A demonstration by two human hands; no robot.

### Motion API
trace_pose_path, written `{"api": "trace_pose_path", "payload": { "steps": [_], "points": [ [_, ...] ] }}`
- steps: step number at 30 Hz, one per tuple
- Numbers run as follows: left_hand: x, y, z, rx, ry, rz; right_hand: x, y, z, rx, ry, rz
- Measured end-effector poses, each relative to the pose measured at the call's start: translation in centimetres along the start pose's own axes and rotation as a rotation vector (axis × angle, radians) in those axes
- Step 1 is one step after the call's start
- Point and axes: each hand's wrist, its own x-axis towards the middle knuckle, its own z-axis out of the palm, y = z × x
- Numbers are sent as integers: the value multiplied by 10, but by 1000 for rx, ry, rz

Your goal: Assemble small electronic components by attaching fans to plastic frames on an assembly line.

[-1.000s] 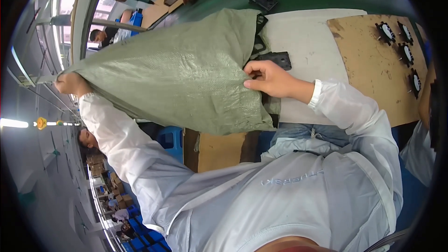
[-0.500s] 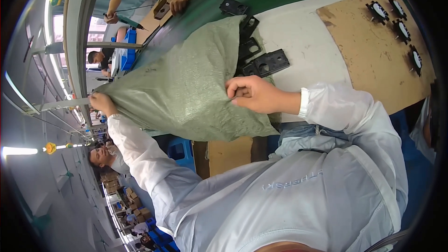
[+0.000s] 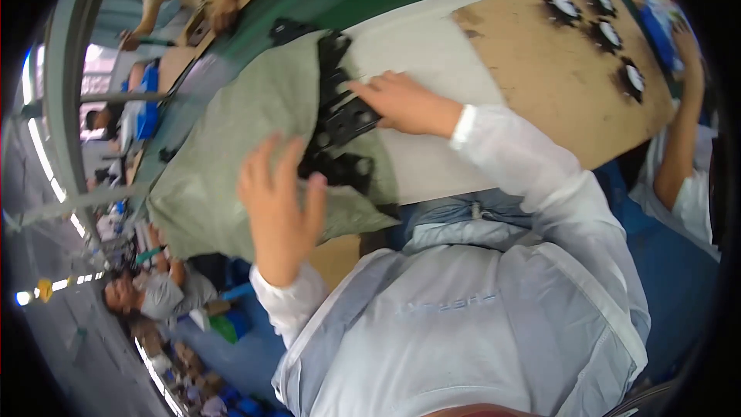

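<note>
A green woven sack lies at the left of the work surface, its mouth facing right. Several black plastic plates with round holes spill from that mouth. My right hand grips the right end of one black plastic plate, its fingertips partly hidden. Over the near side of the sack, my left hand is raised with its fingers spread, blurred by motion and holding nothing. More black plates lie closer to me, half under the sack's edge.
A white sheet covers the surface right of the sack. Beyond it lies a brown board with several black-and-white round parts. At the right, a co-worker's arm reaches toward a blue item. Another person works at far left.
My left hand has let go of the sack's far left corner and come right, opening. My right hand has left the sack's edge for a black plate. The view has shifted.
</note>
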Motion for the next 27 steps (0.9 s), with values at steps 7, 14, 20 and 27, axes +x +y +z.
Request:
{"api": "trace_pose_path", "payload": {
  "steps": [7,14,20,27],
  "points": [
    [35,106,54,-562,98,30,-46,27,-57,311,283,210],
    [185,185,184,-608,-54,-47,-178,71,-120,1164,1058,341],
    [262,250,269,-497,-3,-13,-236,69,-132,1400,1224,149],
    [278,251,268,-492,270,53,-260,63,-138,1137,1192,241]
  ]
}}
